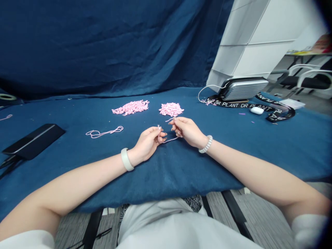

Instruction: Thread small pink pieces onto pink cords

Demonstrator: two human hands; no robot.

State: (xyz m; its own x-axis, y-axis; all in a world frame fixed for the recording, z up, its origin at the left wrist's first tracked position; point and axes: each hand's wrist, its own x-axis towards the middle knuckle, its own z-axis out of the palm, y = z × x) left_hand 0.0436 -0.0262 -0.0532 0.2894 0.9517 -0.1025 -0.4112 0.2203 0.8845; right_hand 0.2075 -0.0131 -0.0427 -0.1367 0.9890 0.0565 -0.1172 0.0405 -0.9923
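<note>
Two hands meet at the middle of the table in my head view, both resting on the blue cloth [233, 152] that covers it. My left hand [147, 143] has thumb and fingertips pinched together on the near end of a thin pink cord [169, 140], with a short end sticking up just above the fingers. My right hand [188, 131] is pinched shut too, on the cord's other end, so the cord runs low between the two hands, sagging onto the cloth. A pale band [126, 159] sits on the left wrist and a beaded bracelet [206, 144] on the right.

Just beyond the right hand lies a small heap of pink pieces [171, 109]; I cannot tell what exactly they are. A second, flatter heap [131, 107] lies to its left, well apart from the hands. Nearer and further left, a loose length of pink cord [103, 132] lies curled on the cloth. At the left edge lies a black flat case [33, 140].

Far right, a ribbed silver case [243, 88] stands by a black strap printed with white letters [259, 105], with a small white earbud case [256, 110] touching the strap. A blue backdrop [103, 45] hangs behind the table.
</note>
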